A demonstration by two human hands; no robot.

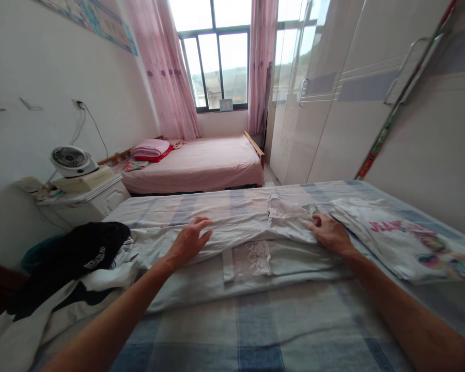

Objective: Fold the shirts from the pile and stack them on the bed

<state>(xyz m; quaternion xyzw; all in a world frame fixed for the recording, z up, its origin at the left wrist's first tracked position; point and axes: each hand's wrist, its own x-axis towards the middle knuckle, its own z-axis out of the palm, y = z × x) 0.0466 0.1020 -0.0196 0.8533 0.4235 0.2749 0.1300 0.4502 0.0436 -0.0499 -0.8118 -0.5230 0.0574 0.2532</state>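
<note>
A pale white garment (251, 227) with a lace panel lies stretched across the checked blue bed (256, 330) in front of me. My left hand (189, 238) rests flat on its left part, fingers spread over a fold. My right hand (329, 232) presses on its right part, fingers pinching the cloth's edge. The garment is folded lengthwise into a long band.
A white printed T-shirt (406, 243) lies folded at the right. A heap of black and white clothes (77, 258) sits at the left. Beyond stand a pink bed (201, 160), a nightstand with a small fan (72, 161), and white wardrobe doors (372, 103) along the right.
</note>
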